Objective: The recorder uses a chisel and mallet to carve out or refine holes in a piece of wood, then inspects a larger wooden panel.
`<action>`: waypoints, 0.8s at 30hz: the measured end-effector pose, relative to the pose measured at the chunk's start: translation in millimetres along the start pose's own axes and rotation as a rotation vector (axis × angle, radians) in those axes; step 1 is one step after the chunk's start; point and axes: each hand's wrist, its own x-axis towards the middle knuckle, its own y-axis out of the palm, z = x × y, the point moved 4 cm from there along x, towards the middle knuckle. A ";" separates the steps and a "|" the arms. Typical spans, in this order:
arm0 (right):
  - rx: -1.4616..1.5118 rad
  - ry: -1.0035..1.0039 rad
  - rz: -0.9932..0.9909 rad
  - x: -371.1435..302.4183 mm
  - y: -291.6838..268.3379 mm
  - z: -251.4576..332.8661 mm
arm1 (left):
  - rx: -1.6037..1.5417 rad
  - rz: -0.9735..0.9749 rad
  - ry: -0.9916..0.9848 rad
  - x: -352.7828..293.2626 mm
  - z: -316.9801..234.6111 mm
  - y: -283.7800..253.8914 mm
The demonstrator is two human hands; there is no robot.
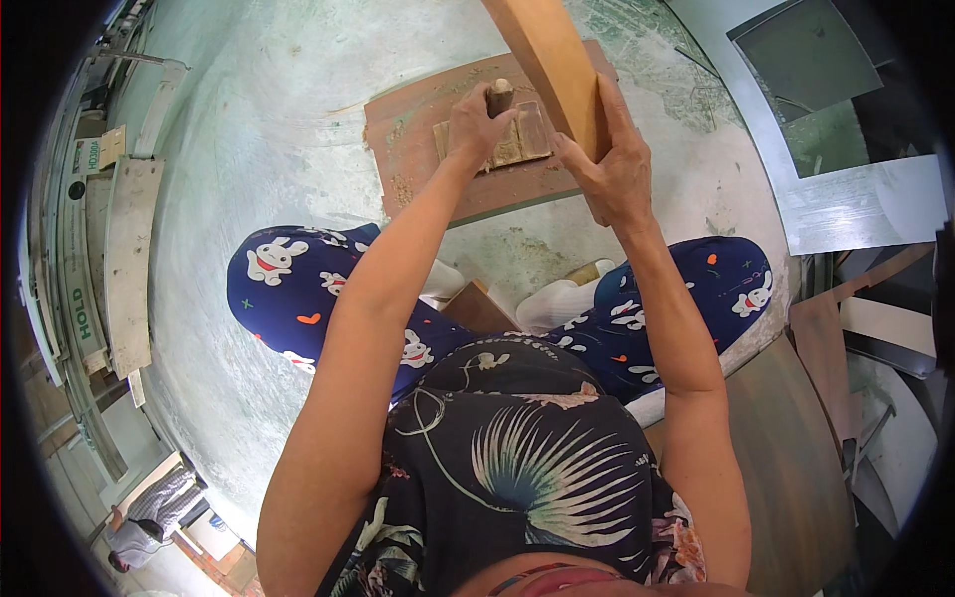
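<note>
My right hand [619, 169] is closed round the lower end of a long, thick tan wooden board [547, 55], which is raised and tilted with its far end past the top edge of the view. My left hand [477, 127] is curled against a short, rounded wooden piece [500, 96] that looks like a handle. Just under that hand lies a rough, flat wooden block [534, 132], crossed by several pieces. Both sit on a brown panel [403, 114] on the floor, with crumbs or shavings scattered over it. The left fingertips are partly hidden.
My bent knees in blue patterned trousers flank the panel. Long boards [129, 259] and strips lean along the left side. White and dark sheets [865, 214] lie at the right, with a brown board [766, 448] below. Another person [139, 542] is at the far lower left.
</note>
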 end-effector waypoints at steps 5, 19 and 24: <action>0.037 -0.013 -0.002 -6.9 9.8 -7.5 | -0.009 -0.040 -0.018 -8.0 -3.3 -3.3; -0.047 0.108 0.086 -6.3 12.3 -14.9 | -0.048 -0.026 -0.037 7.7 13.9 -0.9; -0.073 0.148 0.138 -8.0 17.1 -17.8 | -0.099 -0.085 -0.106 3.2 21.6 -16.6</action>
